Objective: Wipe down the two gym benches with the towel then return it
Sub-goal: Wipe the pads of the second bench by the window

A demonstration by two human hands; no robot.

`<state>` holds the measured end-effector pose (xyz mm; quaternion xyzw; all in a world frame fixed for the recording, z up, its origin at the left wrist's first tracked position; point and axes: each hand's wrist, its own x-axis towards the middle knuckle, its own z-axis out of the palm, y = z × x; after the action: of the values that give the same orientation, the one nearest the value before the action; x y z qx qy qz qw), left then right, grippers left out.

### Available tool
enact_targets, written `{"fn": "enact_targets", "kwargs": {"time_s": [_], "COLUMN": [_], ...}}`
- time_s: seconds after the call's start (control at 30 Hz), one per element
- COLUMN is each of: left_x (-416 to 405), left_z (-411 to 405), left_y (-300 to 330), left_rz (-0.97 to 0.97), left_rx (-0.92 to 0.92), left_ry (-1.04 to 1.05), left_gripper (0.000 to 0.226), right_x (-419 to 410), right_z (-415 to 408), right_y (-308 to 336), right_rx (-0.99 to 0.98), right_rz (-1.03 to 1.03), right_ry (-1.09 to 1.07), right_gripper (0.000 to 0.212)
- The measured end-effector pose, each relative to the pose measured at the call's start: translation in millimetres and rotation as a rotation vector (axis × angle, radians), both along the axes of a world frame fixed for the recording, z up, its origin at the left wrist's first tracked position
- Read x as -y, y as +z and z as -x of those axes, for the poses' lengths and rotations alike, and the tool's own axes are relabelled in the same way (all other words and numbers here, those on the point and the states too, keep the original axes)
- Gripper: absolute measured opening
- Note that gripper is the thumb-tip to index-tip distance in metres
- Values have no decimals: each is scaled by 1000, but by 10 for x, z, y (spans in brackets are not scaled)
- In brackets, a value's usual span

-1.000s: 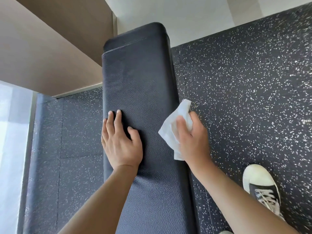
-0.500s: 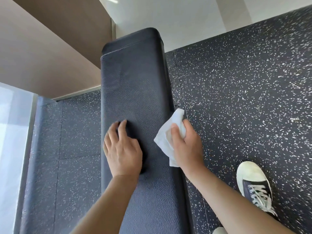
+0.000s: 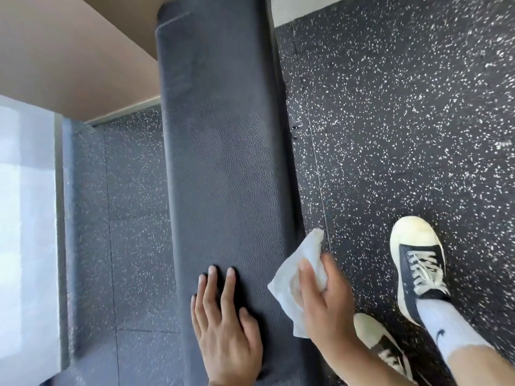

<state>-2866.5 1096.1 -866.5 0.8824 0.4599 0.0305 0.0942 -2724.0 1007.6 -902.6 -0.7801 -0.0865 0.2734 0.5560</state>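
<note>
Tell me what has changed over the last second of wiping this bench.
Both hands slid back along the bench toward the person: the right hand dragged the white towel down the bench's right edge, and the left hand moved back along the top. A second shoe came into view. Unchanged: towel gripped, left hand flat.

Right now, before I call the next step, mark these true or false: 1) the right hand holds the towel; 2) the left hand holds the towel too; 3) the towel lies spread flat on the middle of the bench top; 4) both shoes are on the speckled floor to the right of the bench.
1) True: the right hand grips the white towel.
2) False: the left hand rests flat on the bench, holding nothing.
3) False: the towel is bunched at the bench's right edge.
4) True: both shoes stand on the speckled floor.
</note>
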Motion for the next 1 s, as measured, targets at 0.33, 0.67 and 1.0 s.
{"fn": "enact_targets", "kwargs": {"time_s": [0.33, 0.67, 1.0], "left_x": [-5, 15, 6], "left_z": [-8, 28, 53], "left_y": [3, -18, -46], "left_rz": [15, -5, -25], "left_rx": [-13, -25, -2], "left_ry": [-1, 0, -8], "left_gripper": [66, 66, 65], "right_x": [-703, 733, -157], "right_z": [-714, 762, -142], "right_y": [-61, 9, 15], "right_rx": [-8, -268, -207], "right_rz": [-68, 134, 45], "right_ry": [-80, -55, -131], "right_gripper": [31, 55, 39]}}
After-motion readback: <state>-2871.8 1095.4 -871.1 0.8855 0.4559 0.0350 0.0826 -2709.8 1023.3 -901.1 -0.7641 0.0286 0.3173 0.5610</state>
